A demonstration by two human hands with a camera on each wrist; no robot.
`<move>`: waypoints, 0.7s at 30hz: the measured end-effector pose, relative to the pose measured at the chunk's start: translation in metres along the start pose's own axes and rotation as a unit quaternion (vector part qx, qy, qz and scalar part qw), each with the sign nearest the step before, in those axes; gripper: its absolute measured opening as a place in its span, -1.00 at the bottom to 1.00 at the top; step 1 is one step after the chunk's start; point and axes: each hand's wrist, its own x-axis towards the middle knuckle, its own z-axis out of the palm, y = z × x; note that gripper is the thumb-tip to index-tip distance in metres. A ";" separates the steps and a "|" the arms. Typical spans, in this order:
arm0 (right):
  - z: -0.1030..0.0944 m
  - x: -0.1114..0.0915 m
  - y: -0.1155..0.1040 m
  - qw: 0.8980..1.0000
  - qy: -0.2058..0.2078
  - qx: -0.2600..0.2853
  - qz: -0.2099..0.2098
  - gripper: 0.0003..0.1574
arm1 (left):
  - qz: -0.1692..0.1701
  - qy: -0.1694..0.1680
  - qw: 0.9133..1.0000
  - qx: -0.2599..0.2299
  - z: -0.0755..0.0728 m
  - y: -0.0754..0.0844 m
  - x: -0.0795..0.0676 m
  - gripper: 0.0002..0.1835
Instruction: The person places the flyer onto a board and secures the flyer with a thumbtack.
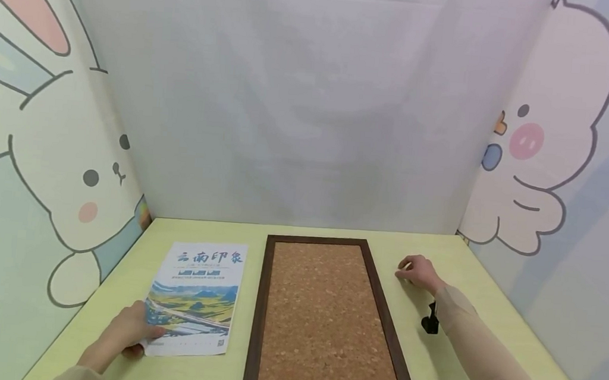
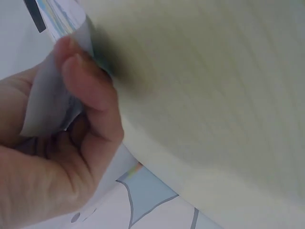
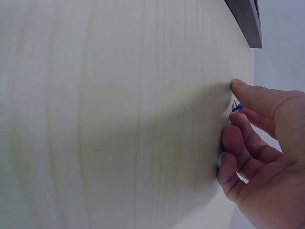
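Observation:
The poster (image 1: 196,301), a printed sheet with a landscape and large blue lettering, lies to the left of the corkboard (image 1: 329,317). My left hand (image 1: 127,326) pinches its lower left edge, thumb on top. Close up in the left wrist view, the paper (image 2: 50,93) bends up between thumb and curled fingers. Beyond the board's right side, my right hand (image 1: 418,272) is low at the tabletop, fingers loosely bent. A small blue pushpin (image 3: 237,109), its metal point showing, is between the spread thumb and index finger of that hand. The head view hides the pin.
A dark wooden frame (image 1: 388,316) borders the corkboard, which lies flat on the pale yellow table (image 1: 480,341). A small black object (image 1: 430,324) shows beneath the right wrist. A grey-white cloth wall (image 1: 311,107) stands behind, and cartoon-printed panels flank both sides.

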 end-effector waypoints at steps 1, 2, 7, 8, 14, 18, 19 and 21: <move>0.000 0.000 0.000 1.000 0.000 -0.001 -0.002 -0.72 | 0.003 0.003 1.000 -0.004 0.000 0.000 0.000 -0.42; 0.000 0.000 0.000 1.000 0.002 0.002 0.002 -0.73 | 0.007 0.007 1.000 -0.006 0.001 0.000 0.000 -0.44; 0.000 -0.001 -0.002 1.000 0.002 0.005 0.006 -0.77 | 0.034 0.039 0.999 0.001 -0.002 -0.002 0.000 -0.64; 0.000 -0.002 -0.002 1.000 0.002 0.007 0.006 -0.78 | 0.038 0.045 0.998 0.001 -0.003 -0.002 -0.001 -0.69; 0.001 -0.003 -0.002 1.000 0.009 0.001 -0.012 -0.83 | 0.056 0.058 0.996 -0.029 -0.008 0.001 0.001 -0.73; -0.001 -0.001 -0.001 1.000 0.009 -0.004 -0.011 -0.83 | 0.049 0.052 0.994 -0.082 -0.011 0.006 0.001 -0.65; -0.001 -0.001 -0.001 1.000 0.009 -0.004 -0.008 -0.84 | 0.046 0.049 0.993 -0.099 -0.011 0.007 0.001 -0.64; -0.002 -0.001 -0.002 1.000 0.007 -0.005 -0.006 -0.83 | 0.045 0.047 0.989 -0.131 -0.013 0.011 0.000 -0.62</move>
